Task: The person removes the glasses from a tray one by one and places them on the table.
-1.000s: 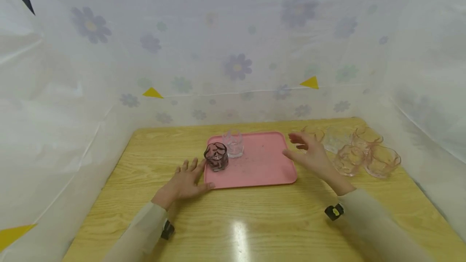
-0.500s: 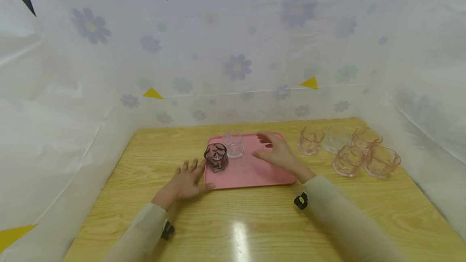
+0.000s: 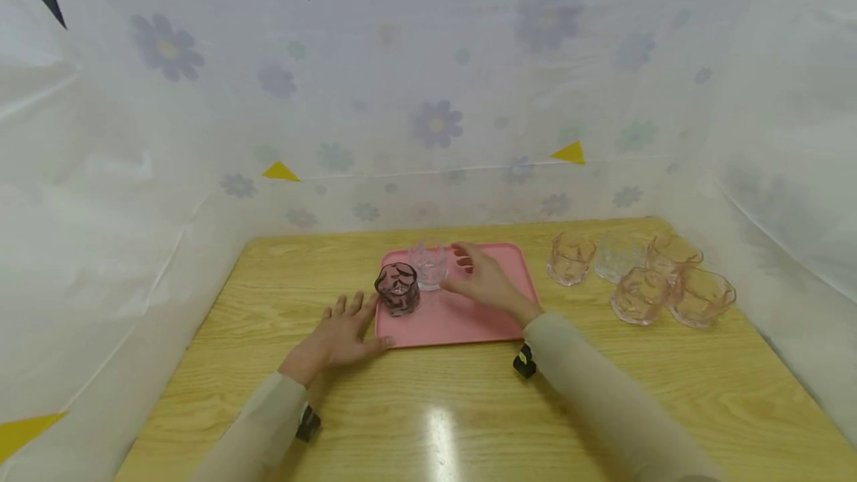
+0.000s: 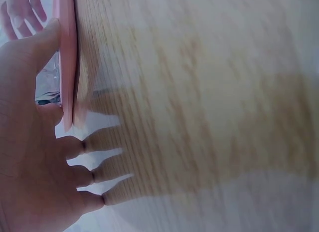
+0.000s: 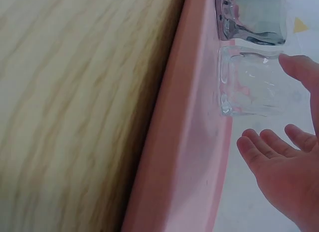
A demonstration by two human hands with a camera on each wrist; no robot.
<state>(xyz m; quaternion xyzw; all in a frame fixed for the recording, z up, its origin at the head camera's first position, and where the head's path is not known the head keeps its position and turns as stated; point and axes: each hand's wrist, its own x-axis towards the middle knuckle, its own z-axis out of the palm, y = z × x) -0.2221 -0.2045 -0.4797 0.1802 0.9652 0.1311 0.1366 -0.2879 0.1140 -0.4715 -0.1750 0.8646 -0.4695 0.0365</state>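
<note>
A pink tray (image 3: 482, 318) lies on the wooden table, with a dark purple glass (image 3: 398, 290) and a clear glass (image 3: 429, 266) standing close together on its left part. Beside the tray's left edge my left hand (image 3: 340, 339) rests with spread fingers, its thumb touching the tray's near-left corner. Over the tray, just right of the clear glass, is my right hand (image 3: 489, 283), its thumb and fingers apart. In the right wrist view the thumb (image 5: 301, 70) is at the clear glass's rim while the fingers stay away from its side; whether the thumb touches it I cannot tell.
On the table's right side stand several glasses: a pinkish one (image 3: 571, 259) nearest the tray, a clear one (image 3: 619, 257) behind, and more pinkish ones (image 3: 640, 297) bunched together. White flower-patterned sheeting (image 3: 435, 58) encloses the table's back and sides.
My right hand has moved left from beside the pinkish glasses, across the tray, to the clear glass. The left hand and the glasses have kept their places.
</note>
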